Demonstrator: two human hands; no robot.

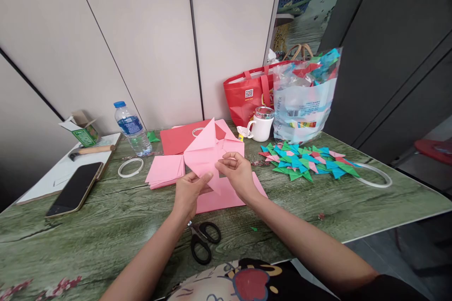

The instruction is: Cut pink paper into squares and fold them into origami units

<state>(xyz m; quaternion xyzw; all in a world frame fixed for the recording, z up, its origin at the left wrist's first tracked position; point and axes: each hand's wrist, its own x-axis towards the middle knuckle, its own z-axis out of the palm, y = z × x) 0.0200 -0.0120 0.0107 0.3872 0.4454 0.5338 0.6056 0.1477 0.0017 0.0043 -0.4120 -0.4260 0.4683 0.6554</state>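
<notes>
A folded pink paper sheet (204, 150) is held up above the green table (106, 225) by both hands. My left hand (189, 193) pinches its lower edge with the thumb on top. My right hand (236, 171) grips its right side, fingers curled round the fold. Under them lie more pink sheets (165, 169) and a red sheet (176, 141). Black scissors (203, 240) rest just below my left wrist.
A phone (76, 188) and a hammer (92, 149) lie at the left beside a water bottle (132, 129), a small green box (83, 129) and a tape ring (130, 167). At the right are a pile of folded coloured triangles (307, 162), a white mug (261, 124), a plastic bag (305, 99), a red bag (247, 94) and a white ring (374, 176).
</notes>
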